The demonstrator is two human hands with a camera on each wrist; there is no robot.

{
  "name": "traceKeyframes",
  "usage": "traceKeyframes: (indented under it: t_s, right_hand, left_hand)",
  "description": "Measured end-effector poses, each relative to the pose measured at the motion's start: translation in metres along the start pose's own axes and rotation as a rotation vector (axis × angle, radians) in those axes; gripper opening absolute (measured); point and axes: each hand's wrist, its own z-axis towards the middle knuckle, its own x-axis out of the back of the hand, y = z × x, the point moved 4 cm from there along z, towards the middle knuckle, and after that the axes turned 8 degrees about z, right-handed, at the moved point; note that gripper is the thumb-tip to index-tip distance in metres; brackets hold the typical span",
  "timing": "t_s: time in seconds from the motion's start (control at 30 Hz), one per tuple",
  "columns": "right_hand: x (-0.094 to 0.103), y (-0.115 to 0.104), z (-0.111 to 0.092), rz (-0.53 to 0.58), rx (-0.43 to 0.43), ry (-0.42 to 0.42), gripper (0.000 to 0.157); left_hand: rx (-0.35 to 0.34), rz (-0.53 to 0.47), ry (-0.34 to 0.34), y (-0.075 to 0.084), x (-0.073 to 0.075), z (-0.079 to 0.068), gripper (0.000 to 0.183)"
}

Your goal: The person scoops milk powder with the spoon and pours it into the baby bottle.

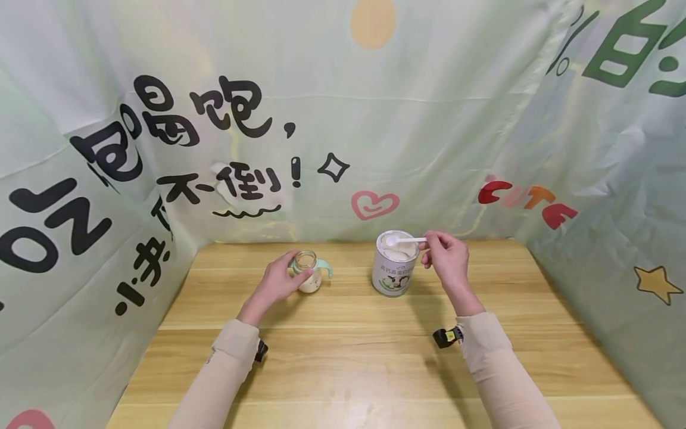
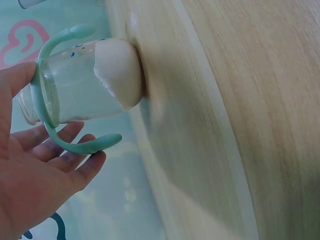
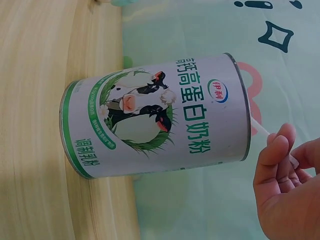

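A clear baby bottle with mint-green handles stands open-topped on the table. White powder fills its lower part. My left hand holds the bottle near its neck, with the thumb on the green ring and fingers around the far side and a handle. To the right is an open milk powder can with a cow picture, upright on the table. Between thumb and fingers, my right hand pinches a white scoop by its handle. The scoop's bowl is over the can's mouth, near the pale powder inside.
Bottle and can stand apart near the back edge of the wooden table. Directly behind rises a printed cloth backdrop, which also lines both sides. A small black device is strapped at my right wrist.
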Motion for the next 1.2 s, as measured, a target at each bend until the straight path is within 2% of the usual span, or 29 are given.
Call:
traceKeyframes:
  t_s: [0.43,0.67,1.2]
  right_hand:
    - [-0.003,0.004,0.001,-0.023,-0.01,-0.03,0.038]
    - [-0.005,0.008,0.004,-0.05,0.013,-0.034,0.04]
    - [-0.007,0.013,0.007,-0.099,0.025,-0.037,0.036]
  left_hand:
    - [-0.015,-0.001,0.008,-0.001,-0.002,0.002,0.073]
    - [-0.007,-0.002,0.004,-0.001,-0.001,0.001,0.073]
    - [-0.015,-0.012,0.016,-0.001,-0.002,0.001,0.072]
